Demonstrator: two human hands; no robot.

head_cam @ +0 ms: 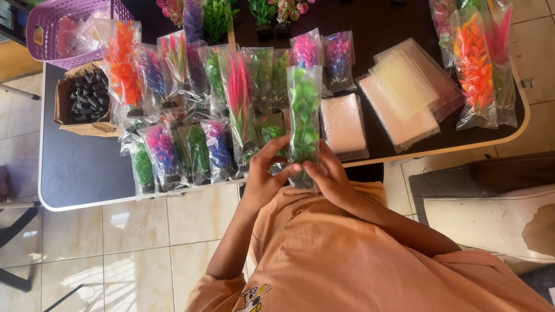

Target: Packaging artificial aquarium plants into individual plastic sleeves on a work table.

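**Green plant packet held upright in both hands above the table edge**

At far left, a purple plastic basket sits on the corner of the dark table. Just below it stands an open cardboard box filled with black plastic bases. To its right, rows of bagged artificial plants lie overlapping on the table: orange, purple, red, pink and green, each in a clear sleeve.

At centre, the left hand has its fingers curled onto the lower left side of a clear packet holding a green plastic plant. The right hand pinches the same packet's lower right side, thumb at the front. The packet stands upright, raised just above the near table edge and in front of the person's orange shirt. Both hands are closed on it, close together at its base.

Further right, a stack of empty clear bags lies flat, with a larger fanned pile beside it. At far right, more bagged orange and pink plants rest near the table's rounded corner.
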